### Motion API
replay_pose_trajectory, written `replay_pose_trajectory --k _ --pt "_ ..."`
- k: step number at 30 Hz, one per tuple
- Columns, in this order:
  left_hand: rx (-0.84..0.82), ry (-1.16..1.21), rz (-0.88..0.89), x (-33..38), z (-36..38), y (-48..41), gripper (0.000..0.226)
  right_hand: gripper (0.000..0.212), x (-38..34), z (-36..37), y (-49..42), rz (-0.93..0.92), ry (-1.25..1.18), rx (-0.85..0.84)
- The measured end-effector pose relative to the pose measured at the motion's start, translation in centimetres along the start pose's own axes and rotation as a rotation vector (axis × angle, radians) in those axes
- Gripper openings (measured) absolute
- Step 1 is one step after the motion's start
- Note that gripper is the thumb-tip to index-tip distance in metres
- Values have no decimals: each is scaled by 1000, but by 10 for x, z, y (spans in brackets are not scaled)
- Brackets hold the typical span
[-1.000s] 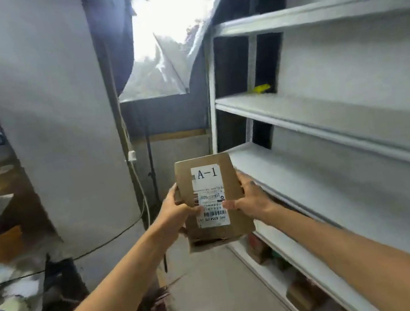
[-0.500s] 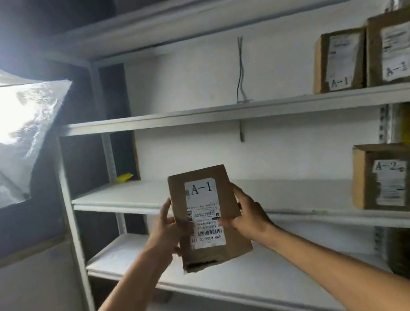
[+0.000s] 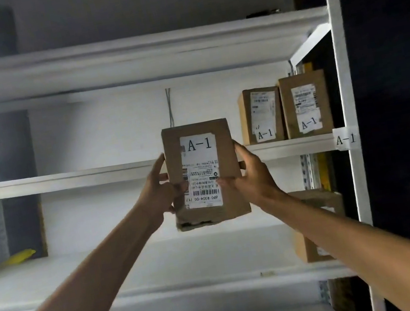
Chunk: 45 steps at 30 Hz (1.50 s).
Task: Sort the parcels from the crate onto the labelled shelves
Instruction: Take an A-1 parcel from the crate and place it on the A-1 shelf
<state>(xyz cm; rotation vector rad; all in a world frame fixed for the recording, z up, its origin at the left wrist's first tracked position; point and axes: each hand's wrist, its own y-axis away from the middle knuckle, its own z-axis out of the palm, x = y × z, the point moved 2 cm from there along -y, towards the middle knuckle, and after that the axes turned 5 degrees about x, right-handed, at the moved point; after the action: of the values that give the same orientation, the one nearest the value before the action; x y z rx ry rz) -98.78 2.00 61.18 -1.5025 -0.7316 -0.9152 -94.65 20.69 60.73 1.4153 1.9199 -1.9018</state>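
Note:
A brown cardboard parcel (image 3: 222,135) marked A-1 on its white label is held upright in front of the white shelving. My left hand (image 3: 156,191) grips its left edge and my right hand (image 3: 251,177) grips its right edge, thumbs on the label face. The parcel's top reaches just above the front lip of the shelf (image 3: 65,180) tagged A-1 (image 3: 345,139). Two other A-1 parcels (image 3: 260,115) (image 3: 306,107) stand at that shelf's right end, to the right of the held one.
One shelf lower, another brown parcel (image 3: 316,220) sits at the right, partly behind my right arm. A yellow object (image 3: 17,257) lies at that shelf's left end. The white upright post (image 3: 363,182) bounds the rack on the right.
The view has swung right and upward to face the shelving squarely. The parcel has risen from the lower shelves to the A-1 shelf's level, still held by both hands.

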Motion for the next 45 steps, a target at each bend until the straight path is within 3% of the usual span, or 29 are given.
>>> replay_pose_trajectory --k 13,22,33,36,40,45 --pt "-43 63 278 52 45 -170 79 89 16 -20 -177 -122 -50 224" --pt "-51 76 245 1 67 -265 89 90 84 7 -236 -68 -171 286" --pt "-35 11 298 -35 78 -304 85 91 115 29 -254 -148 375 443" --pt "-67 1 296 -35 81 -304 85 93 110 24 -255 -96 512 445" --pt "-97 17 297 -36 85 -301 85 98 106 25 -258 39 491 401" --pt "-110 29 273 -37 82 -302 84 101 100 28 -257 84 548 372"
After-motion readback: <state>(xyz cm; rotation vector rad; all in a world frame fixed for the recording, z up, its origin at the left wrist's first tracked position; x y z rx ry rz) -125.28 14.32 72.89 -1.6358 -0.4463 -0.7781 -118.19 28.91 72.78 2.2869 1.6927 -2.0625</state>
